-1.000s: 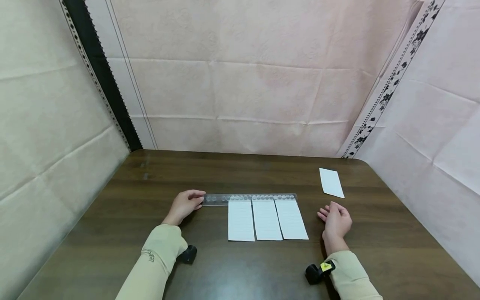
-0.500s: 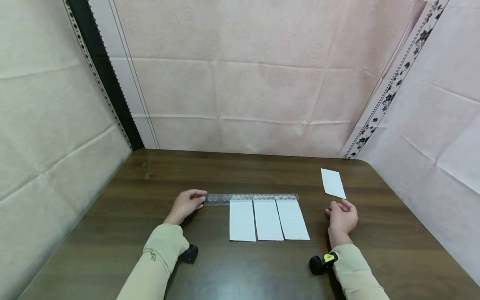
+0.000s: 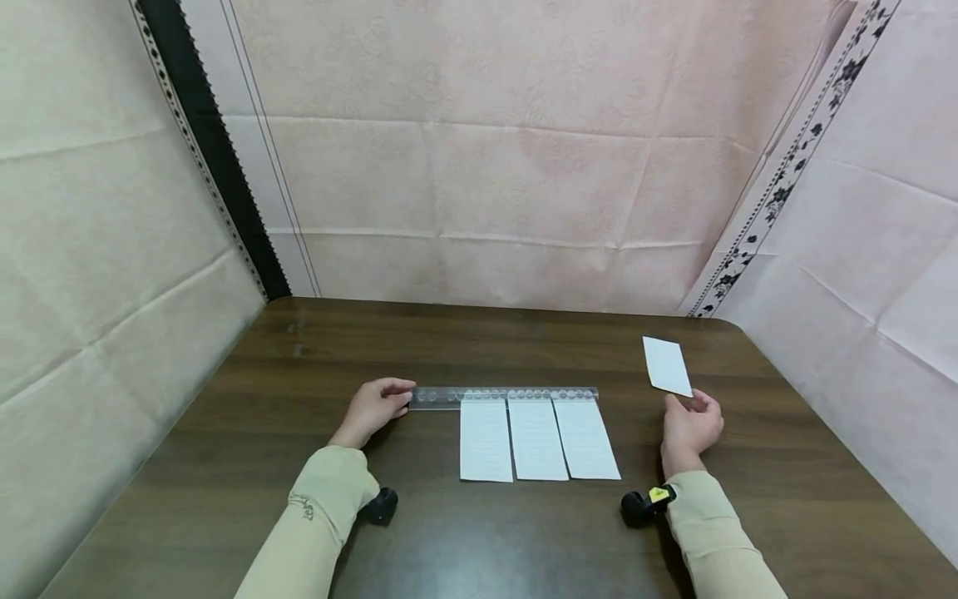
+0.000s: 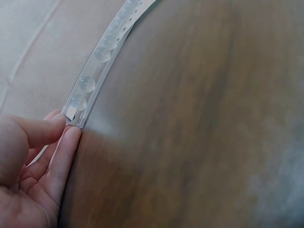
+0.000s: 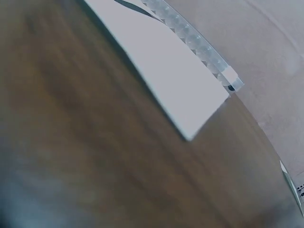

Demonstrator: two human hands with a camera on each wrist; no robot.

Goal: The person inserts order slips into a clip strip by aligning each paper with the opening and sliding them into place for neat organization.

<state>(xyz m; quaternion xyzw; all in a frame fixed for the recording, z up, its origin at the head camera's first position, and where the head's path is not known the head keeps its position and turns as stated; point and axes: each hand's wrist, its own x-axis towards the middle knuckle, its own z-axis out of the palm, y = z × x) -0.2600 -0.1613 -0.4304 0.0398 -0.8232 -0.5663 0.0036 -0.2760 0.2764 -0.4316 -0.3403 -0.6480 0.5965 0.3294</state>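
A clear plastic strip (image 3: 441, 398) with a row of round transparent bumps lies across the table, overlapping the far ends of three white lined cards (image 3: 486, 443) set side by side. My left hand (image 3: 377, 408) pinches the strip's left end between thumb and fingers, seen closely in the left wrist view (image 4: 42, 156). To the right, a separate white card (image 3: 666, 364) lies farther back, slightly turned. My right hand (image 3: 690, 424) has its fingertips right at that card's near edge, thumb and fingers apart. The right wrist view shows the strip's right end (image 5: 232, 80) beside a lined-up card (image 5: 166, 71).
The dark wooden table (image 3: 539, 541) ends at a pale cloth backdrop (image 3: 464, 200) behind, with light cloth on both sides. Black wrist cameras (image 3: 380, 506) hang below both sleeves.
My right hand has moved forward and to the right, up to the separate card's near edge. My left hand stays at the strip's end, and the cards lie as before.
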